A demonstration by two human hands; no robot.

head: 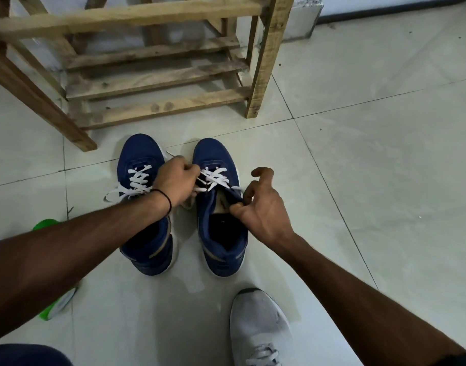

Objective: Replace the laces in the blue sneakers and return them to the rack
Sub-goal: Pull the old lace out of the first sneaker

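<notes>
The left hand (177,182) has its fingers (191,169) curled tight round a strand of the white lace (216,178), at the inner edge of the right-side sneaker (213,151). That lace crosses the upper eyelets directly beside those knuckles. The right hand (262,210) pinches the outer rim of the same sneaker's opening between thumb and a bent finger, with its forefinger lifted and hooked above. The shoe's mouth lies open between the two hands.

A black band (169,201) circles the left wrist, and that forearm passes over the left-side sneaker (143,154). This second shoe stands just beside the first, toe pointing away, and the loose ends of its second lace (138,180) trail off to the left.

Both blue sneakers stand on the tiled floor (372,159), just in front of the wooden rack (160,104). A grey shoe (258,326) sits nearer the camera, and a green object (45,224) shows partly behind the left forearm.
</notes>
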